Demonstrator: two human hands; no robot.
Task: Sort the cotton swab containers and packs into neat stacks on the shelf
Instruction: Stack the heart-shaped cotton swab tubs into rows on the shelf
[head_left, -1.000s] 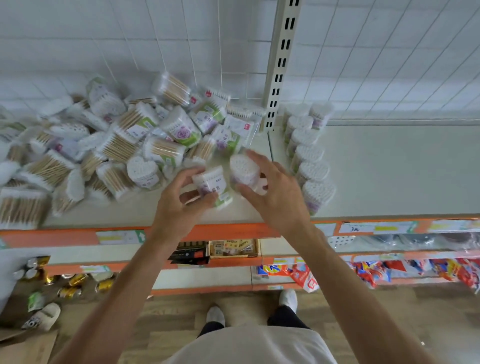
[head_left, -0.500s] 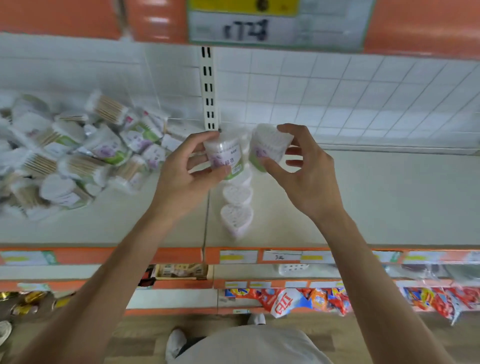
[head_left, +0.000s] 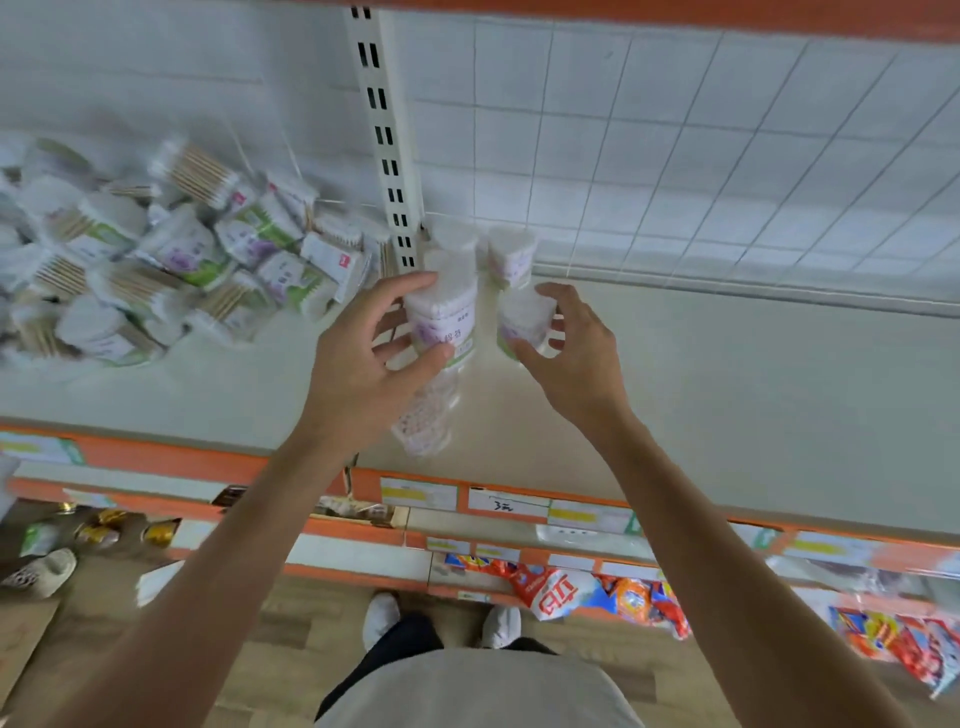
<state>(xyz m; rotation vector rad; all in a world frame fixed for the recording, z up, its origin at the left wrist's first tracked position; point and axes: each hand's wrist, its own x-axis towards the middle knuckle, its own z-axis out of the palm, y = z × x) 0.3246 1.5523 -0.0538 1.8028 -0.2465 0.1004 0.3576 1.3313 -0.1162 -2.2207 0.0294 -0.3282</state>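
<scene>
Looking down from head height, the view shows a person's two bare arms reaching over a pale shelf (head_left: 727, 405) with an orange front edge. The left hand (head_left: 363, 358) curls its fingers and thumb around a clear cotton swab container (head_left: 444, 325) with a purple and green label, holding it upright above a row of similar containers (head_left: 426, 415) that runs from the shelf front toward the back. The right hand (head_left: 576, 353) grasps a second swab container (head_left: 522, 322) between thumb and curled fingers, just beside the first, over the bare shelf to the right of the row. Another upright container (head_left: 511, 254) stands behind it near the white wire grid back panel (head_left: 727, 156). To the left of a slotted metal upright (head_left: 387, 135), a jumbled heap of swab packs and tubs (head_left: 156, 260) covers the shelf. Below, lower shelves carry price tags (head_left: 506, 501) and colourful snack bags (head_left: 613, 592), and the person's white shoes (head_left: 382, 618) stand on a wooden floor.
</scene>
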